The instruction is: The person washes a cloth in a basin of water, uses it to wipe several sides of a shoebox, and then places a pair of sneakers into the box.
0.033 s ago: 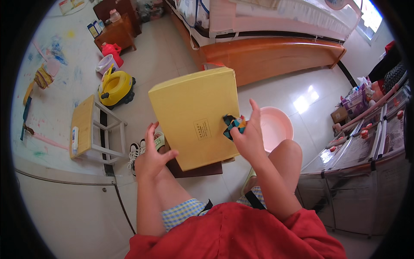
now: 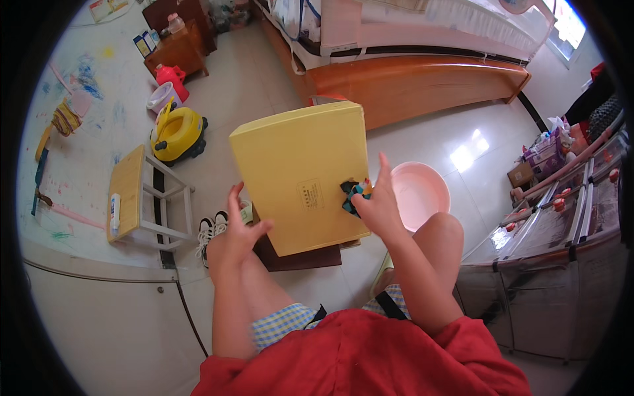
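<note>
The right hand pinches a small teal-and-black toy against the face of a yellow box, thumb and fingers closed on it, index finger sticking straight up. The left hand lies open — fingers spread, thumb hooked at the box's lower left edge, steadying it. Both forearms rise from the knees, elbows bent. The box sits tilted on a dark low stool, between the two hands. A pink basin stands just right of the box; a small wooden stool and a yellow potty stand to the left — open tile floor beyond.
</note>
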Tool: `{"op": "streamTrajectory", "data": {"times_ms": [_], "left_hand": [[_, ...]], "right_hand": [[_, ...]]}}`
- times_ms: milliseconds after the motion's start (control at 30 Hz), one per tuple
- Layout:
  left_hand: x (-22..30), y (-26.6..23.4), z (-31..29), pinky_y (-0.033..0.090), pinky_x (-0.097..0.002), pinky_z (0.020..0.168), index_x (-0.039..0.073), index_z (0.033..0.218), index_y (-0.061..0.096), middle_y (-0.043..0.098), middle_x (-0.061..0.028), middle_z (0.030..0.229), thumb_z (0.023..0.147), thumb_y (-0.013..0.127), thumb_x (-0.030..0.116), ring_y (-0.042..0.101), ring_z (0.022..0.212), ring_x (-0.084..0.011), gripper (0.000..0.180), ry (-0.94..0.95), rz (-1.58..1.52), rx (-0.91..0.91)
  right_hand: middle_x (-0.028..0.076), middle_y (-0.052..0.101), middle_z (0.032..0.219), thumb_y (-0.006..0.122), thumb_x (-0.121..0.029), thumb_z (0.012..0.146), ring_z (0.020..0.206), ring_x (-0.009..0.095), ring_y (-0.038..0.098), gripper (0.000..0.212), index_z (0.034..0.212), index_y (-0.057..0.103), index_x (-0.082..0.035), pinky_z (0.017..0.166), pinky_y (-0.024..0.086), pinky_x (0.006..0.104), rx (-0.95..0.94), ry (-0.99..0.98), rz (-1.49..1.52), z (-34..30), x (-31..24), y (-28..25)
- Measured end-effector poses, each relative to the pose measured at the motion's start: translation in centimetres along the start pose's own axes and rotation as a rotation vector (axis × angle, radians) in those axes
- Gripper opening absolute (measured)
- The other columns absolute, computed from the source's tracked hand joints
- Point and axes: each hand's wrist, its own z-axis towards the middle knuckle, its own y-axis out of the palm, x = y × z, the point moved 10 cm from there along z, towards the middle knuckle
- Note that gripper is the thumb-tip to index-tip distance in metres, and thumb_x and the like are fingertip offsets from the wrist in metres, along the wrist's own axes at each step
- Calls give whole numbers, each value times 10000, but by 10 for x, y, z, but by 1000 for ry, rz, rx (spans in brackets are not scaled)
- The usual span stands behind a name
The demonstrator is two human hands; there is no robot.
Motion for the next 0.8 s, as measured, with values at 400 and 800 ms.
{"op": "streamTrajectory", "data": {"times_ms": [400, 800], "left_hand": [[-14, 73, 39, 364, -352, 1024, 84, 1351, 435, 535, -83, 1257, 697, 769, 100, 468, 1209, -234, 735, -137, -594, -290], [82, 47, 17, 475, -358, 933, -4, 1318, 374, 527, -156, 1218, 808, 737, 177, 554, 1112, -247, 652, 45, -826, -69]], "right_hand": [[180, 626, 1088, 611, -96, 705, 1011, 311, 606, 677, 1353, 416, -113, 870, 469, 372, -160, 333, 222, 11, 57, -4], [142, 556, 1220, 539, 8, 742, 995, 175, 581, 577, 1309, 437, 41, 826, 484, 265, 61, 206, 729, 12, 0, -69]]}}
